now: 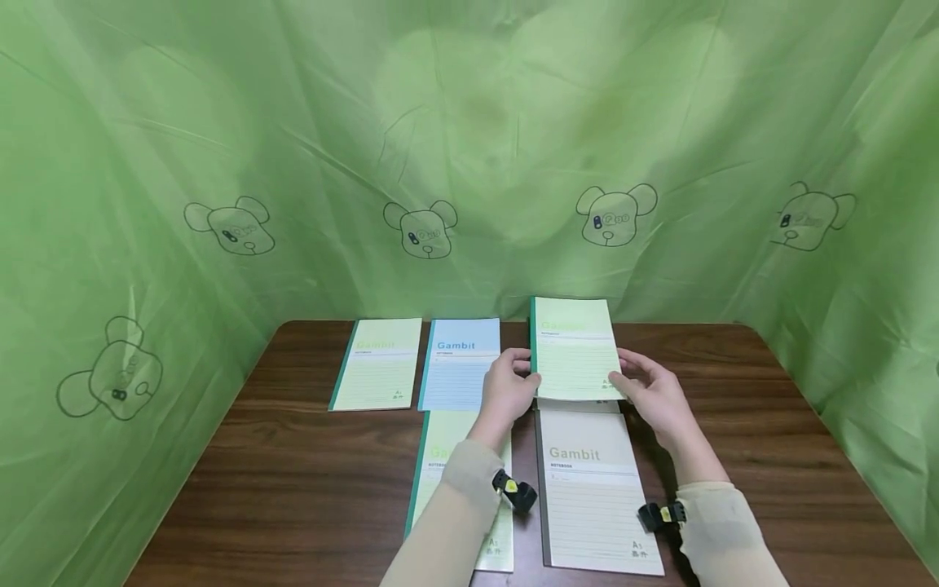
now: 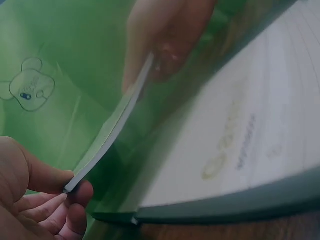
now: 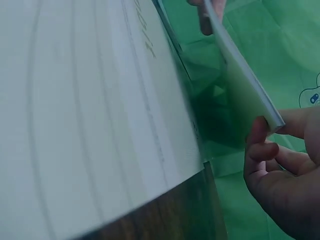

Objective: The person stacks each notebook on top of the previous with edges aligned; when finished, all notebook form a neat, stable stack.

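In the head view a pale green notebook (image 1: 575, 350) with a dark green spine is held above the table at the back right. My left hand (image 1: 508, 387) pinches its spine side, and my right hand (image 1: 656, 399) grips the opposite edge. Both wrist views show it edge-on, slightly bowed and raised, with thumb and fingers on either face. Beneath it, another notebook (image 1: 603, 405) is mostly hidden, only its bottom strip showing. Nearer to me lies a white-grey notebook (image 1: 596, 497) with a grey spine. My left forearm partly covers a second green notebook (image 1: 447, 432).
At the back left lie a green notebook (image 1: 377, 371) and a blue notebook (image 1: 460, 367), side by side on the dark wooden table (image 1: 293, 489). A green curtain (image 1: 513, 122) with bear-face drawings encloses the table's back and sides.
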